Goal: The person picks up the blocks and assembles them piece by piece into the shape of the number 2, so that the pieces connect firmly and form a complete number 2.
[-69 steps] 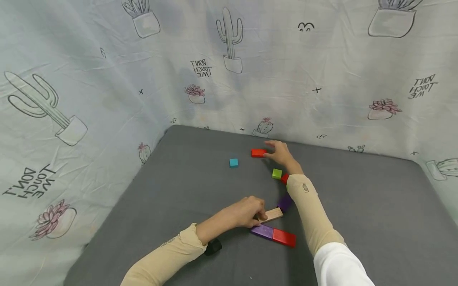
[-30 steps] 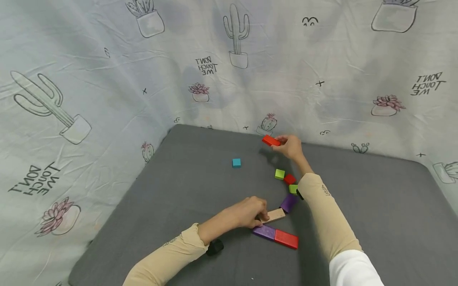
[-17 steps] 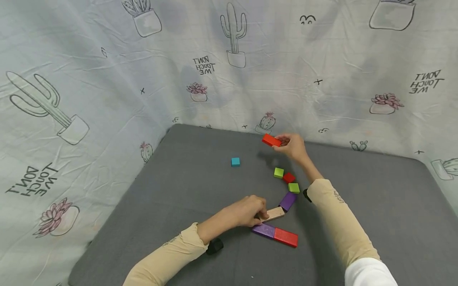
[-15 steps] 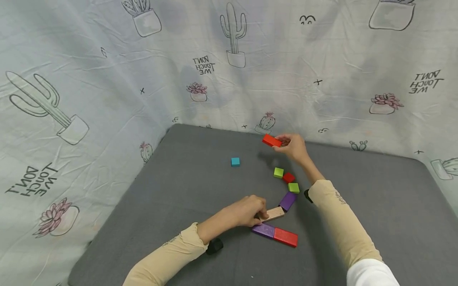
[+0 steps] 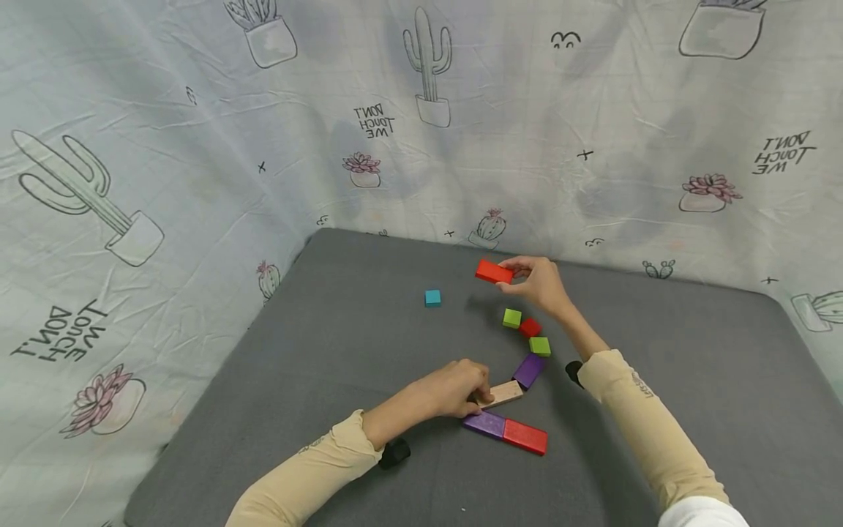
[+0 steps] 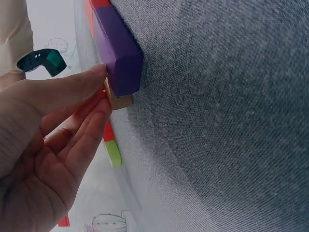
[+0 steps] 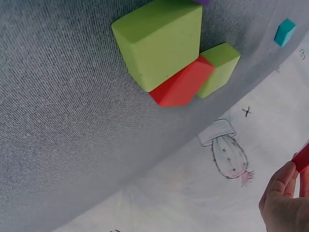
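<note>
My right hand (image 5: 541,284) pinches a red rectangular block (image 5: 494,271) by its right end, above the back of the table. In the right wrist view, part of that hand (image 7: 285,198) shows at the lower right edge. My left hand (image 5: 457,388) pinches the left end of a plain wooden block (image 5: 503,394) lying on the table. Its thumb is close to a purple block (image 5: 484,424), which lies end to end with a flat red block (image 5: 525,437). The left wrist view shows the thumb and fingertips at the wooden block (image 6: 120,101), partly hidden behind the purple block.
A curved row runs back from the wooden block: a dark purple block (image 5: 529,371), a green block (image 5: 539,346), a small red block (image 5: 530,327) and another green block (image 5: 511,318). A blue cube (image 5: 432,298) lies apart. Printed cloth (image 5: 527,146) hangs behind the grey table (image 5: 329,329).
My right hand took hold of the red rectangular block and raised it off the table. Over the last half second it has lowered slightly, toward me. My left hand stays in place.
</note>
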### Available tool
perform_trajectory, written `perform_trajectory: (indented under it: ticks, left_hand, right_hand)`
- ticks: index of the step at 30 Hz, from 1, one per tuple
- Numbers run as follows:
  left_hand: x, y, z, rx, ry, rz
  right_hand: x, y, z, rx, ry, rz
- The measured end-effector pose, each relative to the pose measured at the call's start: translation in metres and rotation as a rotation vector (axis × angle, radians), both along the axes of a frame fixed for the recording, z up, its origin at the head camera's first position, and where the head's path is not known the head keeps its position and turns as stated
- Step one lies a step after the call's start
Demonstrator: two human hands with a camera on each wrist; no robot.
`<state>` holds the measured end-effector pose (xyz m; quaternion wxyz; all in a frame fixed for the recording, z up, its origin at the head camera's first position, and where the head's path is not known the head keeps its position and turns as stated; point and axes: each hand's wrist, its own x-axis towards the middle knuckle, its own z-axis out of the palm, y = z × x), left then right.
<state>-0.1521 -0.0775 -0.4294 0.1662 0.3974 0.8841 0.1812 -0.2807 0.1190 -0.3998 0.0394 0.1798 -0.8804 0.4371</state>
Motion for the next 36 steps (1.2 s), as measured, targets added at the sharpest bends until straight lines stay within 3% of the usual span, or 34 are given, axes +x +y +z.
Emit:
perform_trajectory:
  ticks: [11, 18, 36]
  left_hand:
    - [-0.001, 0.001, 0.0, 0.002, 0.001, 0.004]
    - [-0.001, 0.001, 0.0, 0.006, -0.003, 0.006]
    - [-0.002, 0.002, -0.001, -0.006, 0.002, 0.002]
  right_hand:
    - [0.014, -0.005, 0.01, -0.046, 0.01, 0.059]
    - [0.02, -0.01, 0.01, -0.013, 0.049, 0.114]
    - [0.003, -0.003, -0.016, 0.212, 0.147, 0.407]
